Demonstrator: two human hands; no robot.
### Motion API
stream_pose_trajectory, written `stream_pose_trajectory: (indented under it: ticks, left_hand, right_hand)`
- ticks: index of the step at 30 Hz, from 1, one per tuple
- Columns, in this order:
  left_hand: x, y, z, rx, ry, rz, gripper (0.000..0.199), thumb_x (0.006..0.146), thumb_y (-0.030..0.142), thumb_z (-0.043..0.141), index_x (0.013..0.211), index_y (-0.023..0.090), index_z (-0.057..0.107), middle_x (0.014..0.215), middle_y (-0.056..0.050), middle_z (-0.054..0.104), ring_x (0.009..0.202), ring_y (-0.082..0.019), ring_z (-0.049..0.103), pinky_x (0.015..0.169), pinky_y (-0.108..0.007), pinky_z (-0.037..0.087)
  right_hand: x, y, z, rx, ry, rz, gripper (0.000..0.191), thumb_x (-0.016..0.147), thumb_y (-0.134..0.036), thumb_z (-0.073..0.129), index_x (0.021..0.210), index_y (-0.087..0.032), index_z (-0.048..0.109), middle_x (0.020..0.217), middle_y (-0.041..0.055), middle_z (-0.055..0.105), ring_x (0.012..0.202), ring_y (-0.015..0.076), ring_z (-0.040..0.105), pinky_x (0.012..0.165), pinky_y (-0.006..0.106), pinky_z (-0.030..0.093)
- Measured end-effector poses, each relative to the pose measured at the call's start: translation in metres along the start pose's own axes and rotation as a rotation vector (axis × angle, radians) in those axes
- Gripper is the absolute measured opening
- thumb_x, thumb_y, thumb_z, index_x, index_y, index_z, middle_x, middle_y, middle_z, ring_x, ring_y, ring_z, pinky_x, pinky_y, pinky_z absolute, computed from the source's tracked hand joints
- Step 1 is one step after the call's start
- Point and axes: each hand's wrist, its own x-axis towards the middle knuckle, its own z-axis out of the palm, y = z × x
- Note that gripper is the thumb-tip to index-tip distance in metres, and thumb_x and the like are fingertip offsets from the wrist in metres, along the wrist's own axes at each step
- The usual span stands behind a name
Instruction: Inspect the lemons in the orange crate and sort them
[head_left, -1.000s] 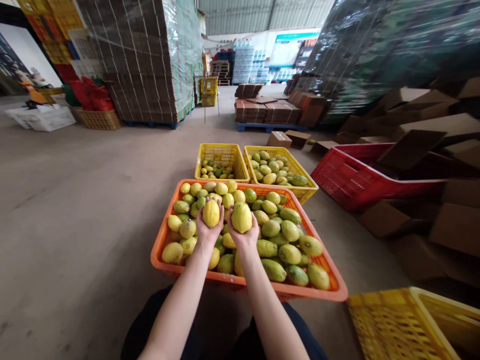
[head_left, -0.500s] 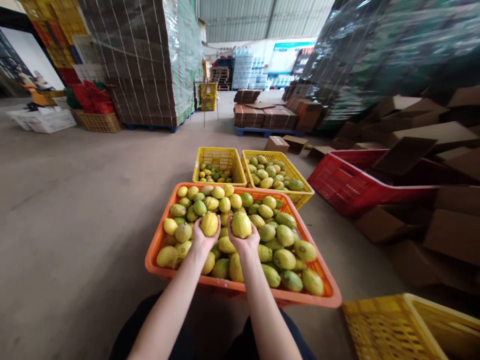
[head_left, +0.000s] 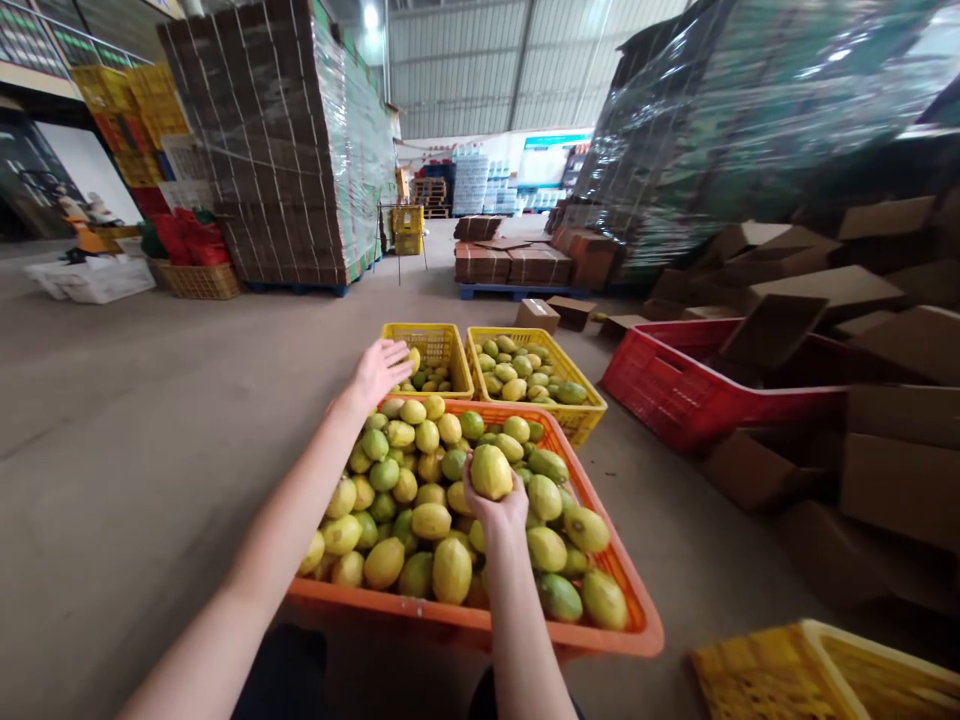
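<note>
A large orange crate [head_left: 600, 560] in front of me is heaped with oval, yellow-green fruit that look like small papayas. My right hand [head_left: 501, 508], palm up, is closed round one yellow papaya [head_left: 492, 472] above the heap. Over the near left corner of the left yellow crate [head_left: 461, 365], my left hand [head_left: 379, 372] reaches out with fingers stretched. A yellow papaya [head_left: 415, 360] shows just beyond its fingertips; whether they still touch cannot be made out. The right yellow crate [head_left: 592, 405] holds many more papayas, while the left one has a lower layer.
To the right, a red crate [head_left: 652, 390] stands beside a jumble of open cardboard boxes [head_left: 900, 480]. Another yellow crate [head_left: 780, 660] is at the lower right. Wrapped pallet stacks [head_left: 255, 150] rise behind, and flat cartons [head_left: 510, 265] lie on a blue pallet.
My left hand has moved forward and left from over the orange crate to the left yellow crate, and has opened from its papaya. My right hand still holds its papaya. The view has tilted up.
</note>
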Motion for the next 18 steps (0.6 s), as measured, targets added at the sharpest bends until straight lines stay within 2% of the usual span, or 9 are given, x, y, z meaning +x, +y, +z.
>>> stream_pose_trajectory:
  ticks: [2, 5, 7, 9, 11, 13, 16, 18]
  left_hand:
    - [-0.029, -0.024, -0.025, 0.113, -0.059, -0.037, 0.03, 0.096, 0.025, 0.057, 0.113, 0.013, 0.079, 0.132, -0.02, 0.076, 0.118, -0.029, 0.074, 0.11, -0.041, 0.054]
    - [-0.073, -0.072, -0.065, 0.284, -0.084, -0.106, 0.028, 0.099, 0.026, 0.06, 0.103, 0.011, 0.083, 0.114, -0.016, 0.083, 0.096, -0.022, 0.078, 0.089, -0.028, 0.057]
    - [-0.097, -0.1, -0.085, 0.414, -0.162, -0.207, 0.025, 0.097, 0.027, 0.065, 0.099, 0.012, 0.085, 0.109, -0.016, 0.084, 0.09, -0.021, 0.078, 0.079, -0.025, 0.056]
    - [-0.114, -0.117, -0.101, 0.547, -0.214, -0.325, 0.023, 0.095, 0.028, 0.067, 0.093, 0.015, 0.085, 0.104, -0.014, 0.084, 0.087, -0.021, 0.079, 0.077, -0.025, 0.056]
    - [-0.125, -0.122, -0.117, 0.595, -0.197, -0.379, 0.019, 0.091, 0.03, 0.07, 0.089, 0.018, 0.085, 0.098, -0.012, 0.085, 0.087, -0.022, 0.08, 0.079, -0.028, 0.057]
    - [-0.133, -0.116, -0.137, 0.558, -0.131, -0.34, 0.017, 0.083, 0.034, 0.077, 0.088, 0.019, 0.083, 0.095, -0.011, 0.085, 0.089, -0.025, 0.081, 0.085, -0.033, 0.059]
    - [-0.147, -0.097, -0.175, 0.485, -0.036, -0.227, 0.034, 0.071, 0.045, 0.087, 0.092, 0.019, 0.083, 0.099, -0.013, 0.085, 0.097, -0.031, 0.081, 0.099, -0.042, 0.059]
    - [-0.161, -0.083, -0.203, 0.469, 0.016, -0.186, 0.047, 0.066, 0.055, 0.09, 0.095, 0.018, 0.084, 0.104, -0.015, 0.085, 0.107, -0.035, 0.079, 0.108, -0.046, 0.057]
  right_hand:
    - [0.001, 0.001, 0.001, 0.023, 0.008, -0.005, 0.026, 0.075, -0.028, 0.053, 0.099, -0.032, 0.062, 0.071, -0.0001, 0.072, 0.074, 0.0269, 0.075, 0.07, 0.048, 0.071]
    - [0.001, 0.012, 0.004, 0.042, 0.027, 0.021, 0.023, 0.077, -0.026, 0.053, 0.098, -0.03, 0.062, 0.071, 0.0001, 0.072, 0.075, 0.0256, 0.077, 0.069, 0.044, 0.071]
    - [-0.002, 0.023, 0.007, 0.035, 0.04, 0.065, 0.021, 0.077, -0.024, 0.055, 0.096, -0.029, 0.062, 0.073, 0.0007, 0.074, 0.076, 0.0249, 0.078, 0.069, 0.042, 0.07]
    - [-0.007, 0.035, 0.009, 0.01, 0.052, 0.126, 0.018, 0.078, -0.024, 0.057, 0.094, -0.029, 0.061, 0.077, 0.0017, 0.076, 0.078, 0.0245, 0.078, 0.067, 0.041, 0.07]
    - [-0.014, 0.045, 0.009, -0.037, 0.056, 0.181, 0.015, 0.079, -0.024, 0.059, 0.093, -0.028, 0.061, 0.077, 0.0023, 0.076, 0.077, 0.0245, 0.078, 0.065, 0.041, 0.069]
    - [-0.023, 0.052, 0.005, -0.115, 0.057, 0.21, 0.012, 0.081, -0.024, 0.06, 0.093, -0.027, 0.061, 0.078, 0.0035, 0.076, 0.076, 0.0255, 0.077, 0.064, 0.043, 0.069]
    - [-0.033, 0.052, -0.007, -0.311, 0.072, 0.227, 0.005, 0.087, -0.024, 0.058, 0.092, -0.023, 0.061, 0.08, 0.008, 0.076, 0.076, 0.0269, 0.077, 0.065, 0.045, 0.069]
    - [-0.032, 0.041, -0.009, -0.414, 0.074, 0.199, 0.004, 0.09, -0.02, 0.056, 0.088, -0.023, 0.059, 0.077, 0.0084, 0.073, 0.073, 0.0265, 0.075, 0.064, 0.045, 0.067]
